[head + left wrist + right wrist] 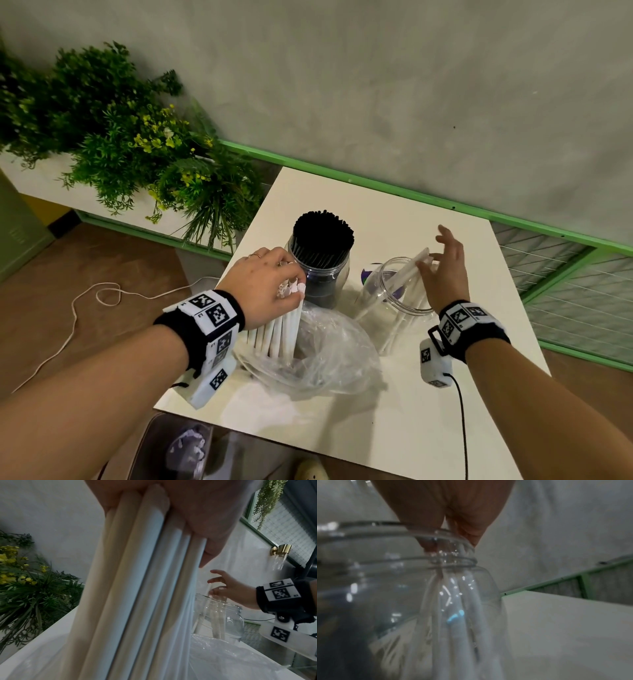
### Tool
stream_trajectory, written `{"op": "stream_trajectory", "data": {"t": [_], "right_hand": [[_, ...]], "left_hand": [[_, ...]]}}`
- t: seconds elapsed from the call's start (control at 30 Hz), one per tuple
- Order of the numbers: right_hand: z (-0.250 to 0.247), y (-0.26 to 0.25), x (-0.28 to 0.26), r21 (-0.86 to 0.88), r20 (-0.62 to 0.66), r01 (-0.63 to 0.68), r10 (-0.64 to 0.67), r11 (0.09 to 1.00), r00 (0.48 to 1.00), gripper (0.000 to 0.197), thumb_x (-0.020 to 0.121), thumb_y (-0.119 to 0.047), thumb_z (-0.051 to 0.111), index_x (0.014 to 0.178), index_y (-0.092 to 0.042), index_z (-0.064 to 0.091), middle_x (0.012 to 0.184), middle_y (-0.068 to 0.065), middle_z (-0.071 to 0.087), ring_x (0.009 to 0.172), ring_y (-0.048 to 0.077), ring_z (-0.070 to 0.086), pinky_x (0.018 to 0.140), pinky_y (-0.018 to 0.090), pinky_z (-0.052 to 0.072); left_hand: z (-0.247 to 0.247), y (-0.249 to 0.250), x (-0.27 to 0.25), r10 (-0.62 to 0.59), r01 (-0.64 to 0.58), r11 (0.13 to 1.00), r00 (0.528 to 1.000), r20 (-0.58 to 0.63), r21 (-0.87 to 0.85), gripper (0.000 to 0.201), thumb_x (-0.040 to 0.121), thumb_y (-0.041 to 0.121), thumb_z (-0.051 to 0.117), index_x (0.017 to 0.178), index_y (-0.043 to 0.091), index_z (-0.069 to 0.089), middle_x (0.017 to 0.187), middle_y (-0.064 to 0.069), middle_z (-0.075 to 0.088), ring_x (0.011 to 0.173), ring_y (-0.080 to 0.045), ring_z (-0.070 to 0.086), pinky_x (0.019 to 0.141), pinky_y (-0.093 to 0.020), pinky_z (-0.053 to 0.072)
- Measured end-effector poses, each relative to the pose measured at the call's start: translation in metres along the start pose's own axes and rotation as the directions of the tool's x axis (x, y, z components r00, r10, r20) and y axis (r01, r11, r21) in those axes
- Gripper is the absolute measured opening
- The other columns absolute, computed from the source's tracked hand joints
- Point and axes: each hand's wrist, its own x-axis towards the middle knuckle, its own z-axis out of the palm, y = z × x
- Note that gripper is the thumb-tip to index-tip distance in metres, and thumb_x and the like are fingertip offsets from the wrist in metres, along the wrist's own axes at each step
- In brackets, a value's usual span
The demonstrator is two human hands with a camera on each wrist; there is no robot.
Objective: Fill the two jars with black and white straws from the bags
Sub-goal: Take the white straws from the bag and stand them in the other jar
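Left hand (270, 284) grips bagged white straws (277, 334); right hand (445, 270), fingers spread, over clear jar (394, 308).

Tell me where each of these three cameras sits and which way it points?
Head: worn on the head, looking down at the table; both forearms and hands show.
Left wrist: looks along the left hand gripping white straws; the right hand shows too.
Right wrist: looks along the right hand's fingers into the clear jar.
Shared: all three show the clear jar.

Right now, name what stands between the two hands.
In the head view, the jar of black straws stands between the left hand and right hand.
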Motion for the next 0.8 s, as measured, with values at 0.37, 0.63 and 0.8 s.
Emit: {"op": "stream_trajectory", "data": {"t": [0.37,0.63,0.8], "right_hand": [[0.020,0.010,0.013,-0.346,0.123,0.234,-0.203,0.909,0.971,0.021,0.090,-0.011,0.061,0.109,-0.003,0.059,0.105,0.019,0.054,0.096,0.041,0.047,0.087,0.044,0.036],[0.010,-0.002,0.011,-0.146,-0.125,0.121,-0.139,0.982,0.982,0.029,0.090,-0.017,0.064,0.113,-0.003,0.056,0.110,0.017,0.051,0.097,0.031,0.047,0.087,0.039,0.041],[0.012,0.009,0.008,-0.115,-0.017,-0.001,-0.001,0.993,1.000,0.024,0.092,-0.021,0.061,0.108,-0.003,0.057,0.107,0.015,0.057,0.094,0.031,0.054,0.075,0.029,0.036]], "left_hand": [[-0.002,0.002,-0.001,-0.020,0.020,1.000,0.999,0.025,0.000,0.047,0.075,0.059,0.030,0.101,0.035,0.061,0.107,0.008,0.051,0.096,-0.015,0.049,0.079,-0.030,0.041],[-0.001,0.000,-0.001,-0.008,0.008,1.000,1.000,0.014,0.006,0.044,0.077,0.058,0.033,0.101,0.035,0.061,0.106,0.008,0.052,0.093,-0.015,0.049,0.077,-0.029,0.039],[0.000,-0.001,-0.002,-0.019,0.019,1.000,1.000,0.021,-0.002,0.043,0.077,0.059,0.032,0.102,0.036,0.060,0.107,0.010,0.050,0.094,-0.014,0.048,0.079,-0.031,0.040]]}}
